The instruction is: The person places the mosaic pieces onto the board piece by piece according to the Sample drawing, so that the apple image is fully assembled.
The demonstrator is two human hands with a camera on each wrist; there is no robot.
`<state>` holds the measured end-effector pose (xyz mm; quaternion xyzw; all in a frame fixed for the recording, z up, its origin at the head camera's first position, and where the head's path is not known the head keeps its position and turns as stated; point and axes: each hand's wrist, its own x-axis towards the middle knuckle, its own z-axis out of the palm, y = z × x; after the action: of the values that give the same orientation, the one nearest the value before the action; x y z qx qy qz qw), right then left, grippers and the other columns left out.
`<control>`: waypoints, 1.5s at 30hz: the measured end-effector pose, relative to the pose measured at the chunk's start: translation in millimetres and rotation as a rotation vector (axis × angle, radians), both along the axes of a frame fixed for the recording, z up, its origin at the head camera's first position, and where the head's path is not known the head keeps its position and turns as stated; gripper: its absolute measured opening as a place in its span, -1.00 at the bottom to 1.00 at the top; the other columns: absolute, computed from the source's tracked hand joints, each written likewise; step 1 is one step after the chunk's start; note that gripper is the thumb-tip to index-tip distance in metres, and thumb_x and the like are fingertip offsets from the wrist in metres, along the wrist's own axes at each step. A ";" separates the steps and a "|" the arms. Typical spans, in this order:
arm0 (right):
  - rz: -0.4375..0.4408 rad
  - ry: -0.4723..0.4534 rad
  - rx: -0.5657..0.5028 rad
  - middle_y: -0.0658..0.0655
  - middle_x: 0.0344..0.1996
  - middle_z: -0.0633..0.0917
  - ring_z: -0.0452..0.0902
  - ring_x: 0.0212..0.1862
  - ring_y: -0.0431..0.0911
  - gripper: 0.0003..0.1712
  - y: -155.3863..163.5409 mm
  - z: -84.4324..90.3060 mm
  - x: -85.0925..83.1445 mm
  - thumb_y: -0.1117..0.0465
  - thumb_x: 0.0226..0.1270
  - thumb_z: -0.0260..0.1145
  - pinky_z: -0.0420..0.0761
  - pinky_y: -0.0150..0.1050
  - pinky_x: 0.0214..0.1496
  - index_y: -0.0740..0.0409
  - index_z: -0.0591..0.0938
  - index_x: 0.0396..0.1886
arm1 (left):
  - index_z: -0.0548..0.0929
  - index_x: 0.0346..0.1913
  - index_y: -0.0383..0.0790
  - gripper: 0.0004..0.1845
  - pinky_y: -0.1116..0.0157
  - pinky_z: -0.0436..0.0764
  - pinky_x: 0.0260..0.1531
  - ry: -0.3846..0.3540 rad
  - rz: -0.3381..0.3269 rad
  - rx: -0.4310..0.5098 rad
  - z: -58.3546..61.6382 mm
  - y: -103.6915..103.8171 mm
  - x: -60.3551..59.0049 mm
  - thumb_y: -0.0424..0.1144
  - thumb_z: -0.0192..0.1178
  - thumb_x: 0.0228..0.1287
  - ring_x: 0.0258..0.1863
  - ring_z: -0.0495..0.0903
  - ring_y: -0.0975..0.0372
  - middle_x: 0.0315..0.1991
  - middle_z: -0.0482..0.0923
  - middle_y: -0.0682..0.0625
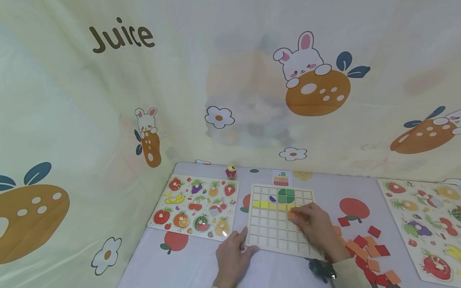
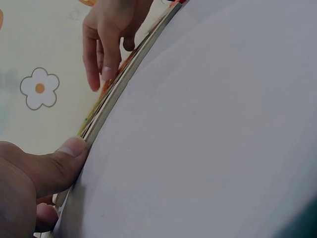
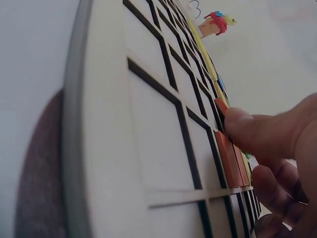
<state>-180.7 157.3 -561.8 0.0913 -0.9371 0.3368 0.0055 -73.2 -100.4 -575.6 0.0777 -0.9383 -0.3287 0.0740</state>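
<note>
At the far left of the surface [image 1: 201, 264], a fruit peg puzzle [image 1: 196, 208] is laid flat, and a small red and yellow toy figure [image 1: 231, 172] is stood just beyond its far right corner. Nearer the person, the left hand [image 1: 232, 256] is rested on the surface at the near left corner of the wooden grid board [image 1: 277, 232]. In the left wrist view the thumb [image 2: 64, 158] is pressed against the board's edge, with the other fingers relaxed; nothing is gripped.

The grid board is laid flat in the middle, roughly square, with its sides running away from the person and a slight turn to the right. A small picture card [image 1: 281, 178] is set just past its far edge. On the board, a green piece [image 1: 286, 195] is seated in the second row from the far edge, a small blue piece [image 1: 272, 198] is seen just left of it, and a yellow row [image 1: 268, 205] is run left to right beneath them, its long axis across the board.

The right hand [image 1: 315, 228] is laid over the right half of the board. An orange tile [image 1: 291, 215] is pressed into a cell under its fingertips [image 3: 242, 129], just below the yellow row; the fingers are curved loosely and narrowly over it. In the right wrist view, red-orange tiles are seen seated in adjoining cells beside that fingertip.

To the right of the board, loose red and orange tiles [image 1: 363, 244] are scattered on the surface. A second fruit puzzle [image 1: 428, 224] is laid at the far right edge.
</note>
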 end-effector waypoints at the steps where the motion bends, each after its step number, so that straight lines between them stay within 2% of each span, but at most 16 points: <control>1: -0.004 0.004 0.006 0.10 -0.15 0.65 0.48 -0.18 -0.05 -0.57 -0.7 0.3 0.1 0.15 0.29 0.61 0.48 -0.30 -0.24 0.04 0.81 0.15 | 0.73 0.31 -0.01 -0.27 0.45 0.19 -0.48 0.006 -0.004 0.002 0.3 0.0 0.4 0.11 0.62 0.02 -0.56 0.16 0.48 -0.52 0.31 0.31; 14: -0.039 0.001 0.007 0.10 -0.19 0.68 0.51 -0.17 -0.03 -0.70 -5.9 3.5 0.3 0.13 0.29 0.61 0.50 -0.22 -0.18 0.07 0.86 -0.01 | 0.72 0.31 0.00 -0.27 0.46 0.19 -0.47 -0.002 -0.003 0.000 1.4 -0.2 1.1 0.12 0.62 0.03 -0.56 0.16 0.48 -0.52 0.30 0.31; 22: -0.064 -0.014 0.028 0.10 -0.20 0.68 0.51 -0.17 -0.03 -0.69 -8.4 6.8 2.4 0.09 0.29 0.61 0.49 -0.21 -0.17 0.10 0.87 -0.02 | 0.71 0.33 0.01 -0.26 0.45 0.19 -0.47 -0.010 -0.008 0.000 0.2 -1.0 1.1 0.15 0.60 0.04 -0.56 0.16 0.48 -0.52 0.30 0.31; 30: -0.062 0.014 0.026 0.12 -0.21 0.70 0.53 -0.19 -0.02 -0.69 -6.6 8.7 3.1 0.10 0.25 0.64 0.52 -0.19 -0.20 0.09 0.87 -0.05 | 0.70 0.34 0.03 -0.25 0.45 0.19 -0.46 -0.038 -0.005 0.007 0.7 -0.6 -1.0 0.16 0.59 0.05 -0.56 0.17 0.47 -0.51 0.31 0.31; 36: -0.119 -0.040 -0.031 0.17 -0.07 0.70 0.53 -0.11 0.02 -0.52 22.1 10.6 3.4 -0.07 0.30 0.58 0.53 -0.28 -0.29 0.08 0.82 0.11 | 0.70 0.34 0.04 -0.26 0.44 0.19 -0.46 -0.045 -0.005 0.014 1.3 2.5 -0.5 0.15 0.59 0.06 -0.56 0.17 0.47 -0.51 0.30 0.31; 40: -0.153 -0.052 0.012 0.23 -0.01 0.68 0.50 -0.09 0.05 -0.45 53.7 18.2 8.1 -0.06 0.32 0.56 0.54 -0.26 -0.33 0.13 0.76 0.19 | 0.69 0.34 0.05 -0.25 0.44 0.20 -0.46 -0.048 0.002 0.008 1.7 2.8 -0.3 0.15 0.60 0.05 -0.56 0.17 0.46 -0.52 0.30 0.31; 42: -0.158 -0.099 0.047 0.28 0.08 0.67 0.53 -0.04 0.11 -0.36 70.6 20.4 10.6 -0.10 0.30 0.56 0.68 -0.12 -0.20 0.13 0.71 0.27 | 0.70 0.34 0.06 -0.25 0.44 0.20 -0.46 -0.048 0.005 0.003 2.1 2.0 0.2 0.16 0.60 0.05 -0.57 0.18 0.45 -0.52 0.29 0.30; 45: -0.161 -0.217 0.061 0.36 0.23 0.62 0.54 0.07 0.22 -0.18 91.5 22.6 13.6 -0.19 0.23 0.59 0.71 0.19 0.02 0.15 0.63 0.37 | 0.69 0.35 0.07 -0.25 0.44 0.20 -0.46 -0.051 0.007 -0.002 2.8 0.7 0.7 0.16 0.59 0.05 -0.56 0.18 0.45 -0.52 0.29 0.31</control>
<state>-167.1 248.8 -539.2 -0.0209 -0.9463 0.3146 -0.0716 -72.5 -99.7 -572.8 0.0890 -0.9400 -0.3255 0.0514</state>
